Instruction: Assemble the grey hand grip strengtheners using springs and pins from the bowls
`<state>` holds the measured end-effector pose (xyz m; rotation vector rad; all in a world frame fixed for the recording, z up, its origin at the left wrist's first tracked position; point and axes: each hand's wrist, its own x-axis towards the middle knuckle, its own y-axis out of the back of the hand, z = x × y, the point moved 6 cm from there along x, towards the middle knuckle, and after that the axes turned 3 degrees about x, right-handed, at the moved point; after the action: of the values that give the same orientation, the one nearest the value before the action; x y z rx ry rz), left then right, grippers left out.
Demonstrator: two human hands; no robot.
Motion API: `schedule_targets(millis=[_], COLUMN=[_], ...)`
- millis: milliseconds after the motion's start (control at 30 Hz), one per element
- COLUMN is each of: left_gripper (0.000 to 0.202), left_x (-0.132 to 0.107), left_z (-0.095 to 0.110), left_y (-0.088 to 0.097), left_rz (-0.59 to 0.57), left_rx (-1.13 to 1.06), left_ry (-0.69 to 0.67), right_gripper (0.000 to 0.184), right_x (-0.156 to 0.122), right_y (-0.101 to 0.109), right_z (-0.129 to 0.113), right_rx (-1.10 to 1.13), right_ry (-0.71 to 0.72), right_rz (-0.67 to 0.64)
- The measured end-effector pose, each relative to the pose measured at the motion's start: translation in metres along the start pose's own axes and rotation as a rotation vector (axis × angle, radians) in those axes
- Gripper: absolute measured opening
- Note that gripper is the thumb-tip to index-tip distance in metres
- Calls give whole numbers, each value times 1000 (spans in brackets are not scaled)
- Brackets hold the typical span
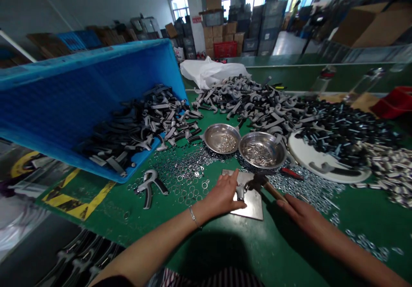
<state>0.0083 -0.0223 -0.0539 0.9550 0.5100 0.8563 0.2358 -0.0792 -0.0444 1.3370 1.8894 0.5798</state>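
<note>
My left hand [222,193] is closed around a small grey part [240,192], thumb and fingers on either side of it. This part rests on a flat metal plate [252,209] lying on the green table. In my right hand [295,210] is a hammer [273,190], gripped by its wooden handle. The dark hammer head is close beside the grey part; whether they touch I cannot tell. Left of my hands lies a grey-and-black hand tool with two handles [150,185]. Beyond the plate stand a metal pan of small rings [221,126] and another pan of pins [247,161].
A blue crate [135,55] on its side spills grey-and-black handles at the left. More handles [244,96] are heaped at the back. Loose rings [189,190] and nuts are scattered about. A red-handled tool [291,173], a white lid [301,154] and black knobs [347,126] lie to the right.
</note>
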Motion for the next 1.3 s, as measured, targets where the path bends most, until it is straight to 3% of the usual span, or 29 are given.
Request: schedule_targets(millis=[100, 167, 200, 267, 333, 400, 467, 533, 633, 767, 867, 967, 1100, 1200, 1300], left_gripper=[122, 125, 124, 114, 90, 64, 44, 37, 41, 38, 33, 30, 23, 26, 32], left_x=[-4, -7, -7, -7, -7, -5, -1, 10, 42, 96, 113, 96, 59, 63, 114], left_z=[7, 10, 10, -2, -32, -77, -125, -163, -190, -194, -196, -205, -215, -194, -139], left_y=[3, 7, 11, 31, 62, 97, 126, 146, 156, 144, 132, 132, 153, 175, 171], left_rz=[-21, -59, -62, 20, 185, 310, 333, 327, 296, 224, 186, 168, 116, 131, 143], left_rx=[-20, -56, -74, -82, -15, 143, 324, 414, 465, 533, 578, 626, 672, 700, 651], left_ry=[8, 1, -7, -13, 31, 144, 283, 346, 318, 272, 294, 363, 426, 397, 183], right_gripper=[42, 40, 40, 45, 51, 44, 29, 20, 20, 25, 29, 35, 33, 30, 34], right_x=[2, 6, 9, 23, 41, 58, 69, 75, 73, 64, 59, 51, 40, 41, 44], right_y=[4, 3, -1, -16, -29, -35, -35, -32, -23, -9, -5, -11, -20, -29, -42], right_z=[16, 4, -6, -29, -47, -55, -52, -45, -38, -47, -51, -40, -26, -27, -35], right_rx=[-110, -244, -282, -314, -333, -349, -339, -299, -176, -60, 0, 118, 292, 424, 576], right_ry=[135, 333, 438, 585, 643, 615, 567, 526, 485, 437, 357, 242, 184, 167, 136], right_rz=[210, 399, 441, 390, 273, 189, 137, 114, 93, 124, 235, 353, 423, 375, 327])
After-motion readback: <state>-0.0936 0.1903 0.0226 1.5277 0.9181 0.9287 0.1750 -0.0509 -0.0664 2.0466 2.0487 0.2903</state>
